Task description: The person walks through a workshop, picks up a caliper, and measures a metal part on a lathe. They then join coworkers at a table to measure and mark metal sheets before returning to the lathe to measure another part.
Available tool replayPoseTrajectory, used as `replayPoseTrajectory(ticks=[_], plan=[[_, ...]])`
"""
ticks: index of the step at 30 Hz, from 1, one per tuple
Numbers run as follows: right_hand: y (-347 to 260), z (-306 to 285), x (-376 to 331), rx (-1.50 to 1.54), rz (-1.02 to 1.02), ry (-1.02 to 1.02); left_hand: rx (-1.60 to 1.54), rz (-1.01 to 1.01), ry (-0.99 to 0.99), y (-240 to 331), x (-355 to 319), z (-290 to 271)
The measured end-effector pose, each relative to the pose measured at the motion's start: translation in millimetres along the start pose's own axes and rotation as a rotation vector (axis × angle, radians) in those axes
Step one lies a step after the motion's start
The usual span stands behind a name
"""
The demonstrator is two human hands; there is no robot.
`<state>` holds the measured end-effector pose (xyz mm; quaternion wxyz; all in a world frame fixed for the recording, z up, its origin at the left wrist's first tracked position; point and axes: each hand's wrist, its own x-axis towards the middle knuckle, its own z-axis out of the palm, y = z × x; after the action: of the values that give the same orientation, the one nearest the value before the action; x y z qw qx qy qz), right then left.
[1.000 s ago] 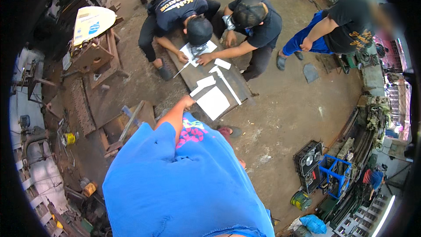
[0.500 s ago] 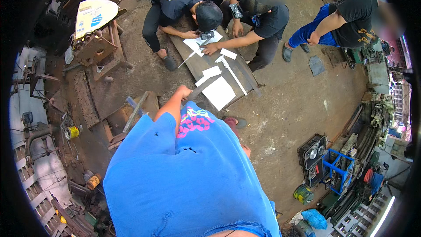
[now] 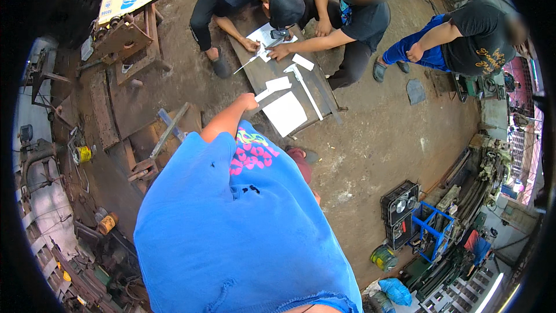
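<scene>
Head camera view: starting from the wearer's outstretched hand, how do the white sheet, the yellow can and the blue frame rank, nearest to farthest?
From the hand:
1. White sheet, just right of it on the metal plate.
2. Yellow can, far left by the rusty scrap.
3. Blue frame, lower right beside the machines.

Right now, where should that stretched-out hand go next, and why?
Probably a little further forward and down onto the white strip. The left hand is a closed fist holding nothing, right beside that strip on the metal plate, where the other people's hands are busy further along. The right hand is out of sight.
</scene>
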<state>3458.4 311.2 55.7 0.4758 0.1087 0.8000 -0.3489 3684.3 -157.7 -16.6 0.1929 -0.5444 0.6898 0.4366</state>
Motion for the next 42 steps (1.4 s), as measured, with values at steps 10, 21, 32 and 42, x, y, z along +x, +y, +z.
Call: replayPoseTrajectory(ticks=[10, 21, 32, 42], plan=[[-24.4, 10.5, -26.3, -0.083, -0.030, -0.030, -0.005, -0.045, -0.127, -13.3, -4.6, 22.6], [-12.7, 11.1, -20.6, -0.227, -0.097, 0.016, 0.039, 0.004, -0.084, -1.6, -9.3, 13.7], [-24.3, 13.4, -4.1, -0.110, -0.093, -0.034, -0.072, -0.017, -0.108, -18.0, -16.2, 5.8], [-65.8, 27.9, -23.7, -0.183, -0.061, -0.020, -0.046, -0.036, -0.119, -30.5, -5.3, 8.1]])
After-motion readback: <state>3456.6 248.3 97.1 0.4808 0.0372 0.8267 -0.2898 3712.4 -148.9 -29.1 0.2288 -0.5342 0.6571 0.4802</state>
